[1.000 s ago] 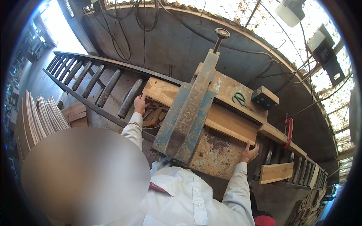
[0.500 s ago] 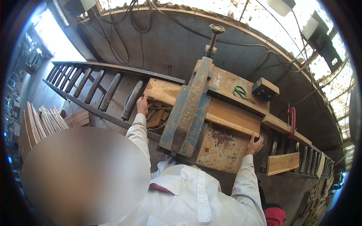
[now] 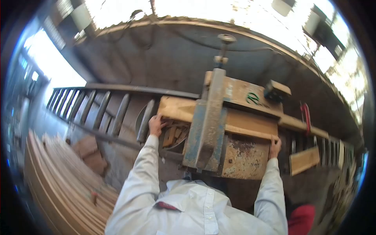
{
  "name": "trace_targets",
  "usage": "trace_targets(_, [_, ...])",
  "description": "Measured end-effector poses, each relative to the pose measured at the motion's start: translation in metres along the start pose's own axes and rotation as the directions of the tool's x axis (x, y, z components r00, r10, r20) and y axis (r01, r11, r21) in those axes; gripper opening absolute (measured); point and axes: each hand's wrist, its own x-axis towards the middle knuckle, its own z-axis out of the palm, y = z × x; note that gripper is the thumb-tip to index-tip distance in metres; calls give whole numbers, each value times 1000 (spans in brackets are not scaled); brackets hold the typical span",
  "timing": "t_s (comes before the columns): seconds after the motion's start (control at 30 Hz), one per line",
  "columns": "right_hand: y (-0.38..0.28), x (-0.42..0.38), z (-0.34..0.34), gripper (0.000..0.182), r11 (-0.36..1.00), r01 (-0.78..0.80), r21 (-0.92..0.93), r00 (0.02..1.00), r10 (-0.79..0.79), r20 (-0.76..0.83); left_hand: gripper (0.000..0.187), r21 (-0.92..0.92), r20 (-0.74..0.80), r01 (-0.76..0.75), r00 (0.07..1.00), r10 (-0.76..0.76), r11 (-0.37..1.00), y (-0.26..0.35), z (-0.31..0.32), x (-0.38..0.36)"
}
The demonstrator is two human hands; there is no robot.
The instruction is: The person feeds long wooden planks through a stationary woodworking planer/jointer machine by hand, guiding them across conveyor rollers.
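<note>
2 hands (image 3: 156,125) (image 3: 275,147) gripping 1 board (image 3: 250,123), blue machine (image 3: 211,121) between

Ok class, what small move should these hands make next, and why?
Probably press the board lightly against the guide rail behind it before sliding it: the left hand is at one end, the right hand at the other, the board runs beneath the blue machine head, and the rail lies along its far edge.

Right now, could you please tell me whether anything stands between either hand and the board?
Nothing visible does: the left hand and right hand touch the board. Between them, the blue machine crosses over it, hiding its middle.
</note>
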Motion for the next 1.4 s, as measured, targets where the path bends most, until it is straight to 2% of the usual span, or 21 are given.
trace_targets(0.03, [-2,-3,4,56,994,-25,109,1000,27,-16,41,-2,36,-10,999,10,1000,-2,-5,7])
trace_targets(0.07, [17,1,13,56,997,82,-5,993,-82,-86,43,0,123,-65,990,64,998,4,-6,-2])
trace_targets(0.1, [6,-6,14,60,999,32,-15,994,-33,-105,50,66,113,-75,991,67,995,9,-2,-1])
trace_targets(0.17, [2,-9,9,79,978,-10,-209,998,-2,-57,47,119,197,-12,980,-12,993,-1,-10,23])
trace_targets(0.33, [-26,-13,-10,105,959,-128,-254,985,154,83,43,209,231,-50,973,0,977,5,0,16])
trace_targets(0.43, [-16,-16,-1,101,956,-146,-253,988,153,5,43,189,324,-67,946,2,980,-5,-19,30])
trace_targets(0.53, [-31,-15,-28,95,975,-159,-159,969,184,164,41,120,361,-24,932,-22,992,-16,-28,61])
trace_targets(0.7, [-29,-12,-33,94,977,-102,-185,974,135,179,40,16,385,95,918,-94,995,-22,-36,62])
trace_targets(0.73, [-23,-12,-30,92,979,-78,-188,982,109,157,40,381,488,-420,848,206,824,-27,-47,65])
trace_targets(0.77, [-19,-13,-26,90,980,-52,-193,987,80,141,40,586,667,-751,660,345,303,-31,-60,64])
trace_targets(0.8, [-21,-13,-25,91,983,-51,-177,980,83,179,39,514,488,-530,827,278,675,-31,-61,53])
trace_targets(0.83, [-25,-14,-31,91,986,-55,-160,974,88,210,38,303,332,-243,933,137,922,-30,-52,39])
trace_targets(0.87, [-27,-17,-37,92,987,-71,-142,968,102,230,38,6,234,55,971,-55,998,-29,-48,21])
trace_targets(0.97, [-18,-28,-44,89,981,22,-192,971,25,239,35,-120,193,-13,980,36,993,-30,-45,-30])
trace_targets(1.07, [-23,-59,-58,82,997,-45,69,978,30,205,33,-193,104,-78,990,99,978,-48,-49,-43])
trace_targets(1.17, [-33,-108,-23,73,947,-152,282,988,142,56,34,-292,3,-112,993,117,950,-48,-55,-61])
trace_targets(1.23, [-68,-118,0,69,677,-476,561,875,299,382,34,-264,-51,-176,984,168,948,-38,-63,-70])
trace_targets(1.27, [-83,-126,13,67,470,-634,614,771,319,551,33,-242,-141,-219,972,189,945,-33,-69,-78])
trace_targets(1.33, [-95,-119,51,65,298,-689,661,725,288,626,29,-183,-286,-298,928,240,937,-18,-70,-91])
trace_targets(1.37, [-107,-113,66,62,195,-715,671,692,335,640,27,553,-171,-389,813,557,737,-1,-68,-114])
trace_targets(1.4, [-115,-109,75,59,89,-716,692,664,394,636,26,945,170,-313,708,686,89,7,-69,-139])
